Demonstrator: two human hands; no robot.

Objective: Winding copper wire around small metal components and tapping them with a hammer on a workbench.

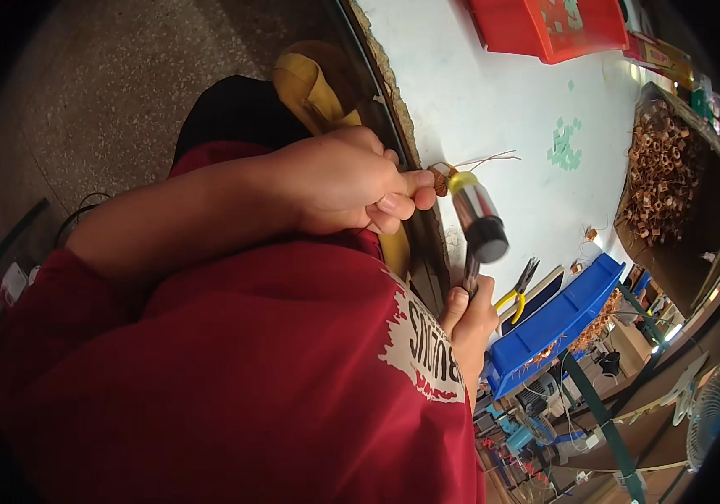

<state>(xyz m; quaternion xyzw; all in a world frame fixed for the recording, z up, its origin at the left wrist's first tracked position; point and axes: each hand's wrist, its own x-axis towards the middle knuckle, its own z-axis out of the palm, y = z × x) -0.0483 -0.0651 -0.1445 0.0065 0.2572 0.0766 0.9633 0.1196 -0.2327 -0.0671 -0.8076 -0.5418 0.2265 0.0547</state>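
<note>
My left hand (360,189) is closed, its thumb and fingers pinching a small copper-wire coil (440,178) at the table's edge. Thin loose wire ends stretch from the coil over the white tabletop. In my right hand (471,323) is the handle of a mallet (479,220) with a shiny metal head, one yellow face and one black face. The yellow face is right beside the coil; whether the two touch I cannot tell. Pliers (518,294) with yellow handles lie beyond my right hand.
A blue bin (545,323) with copper-coloured pieces behind it stands beside the pliers. A red bin (549,38) is at the top. Small pale green pieces (563,144) lie scattered on the white table (511,101). An open carton (692,252) holds many coils (662,168).
</note>
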